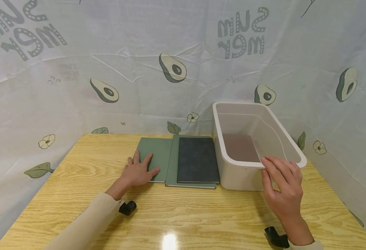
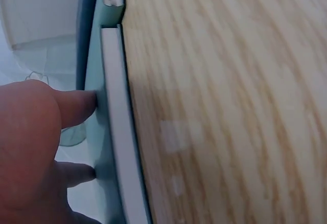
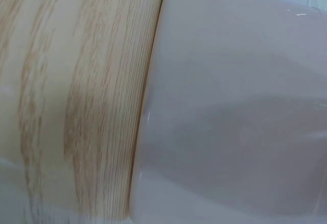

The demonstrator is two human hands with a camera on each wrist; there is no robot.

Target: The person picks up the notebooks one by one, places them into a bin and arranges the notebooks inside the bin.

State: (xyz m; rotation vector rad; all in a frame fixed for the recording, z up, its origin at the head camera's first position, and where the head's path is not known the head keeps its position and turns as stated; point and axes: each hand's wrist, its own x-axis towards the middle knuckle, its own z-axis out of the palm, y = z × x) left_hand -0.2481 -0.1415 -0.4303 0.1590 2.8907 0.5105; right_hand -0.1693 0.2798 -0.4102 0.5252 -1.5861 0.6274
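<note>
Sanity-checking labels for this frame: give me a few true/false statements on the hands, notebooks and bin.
1. The left hand lies flat on the green notebook. True.
2. The right hand is inside the white bin, touching its floor. False: its fingers rest on the bin's near rim.
3. The dark notebook lies on top of a larger green cover. True.
4. The bin holds several notebooks. False: nothing shows in it but its bare floor.
5. The bin stands to the left of the notebooks. False: it stands to their right, on the wooden table.
</note>
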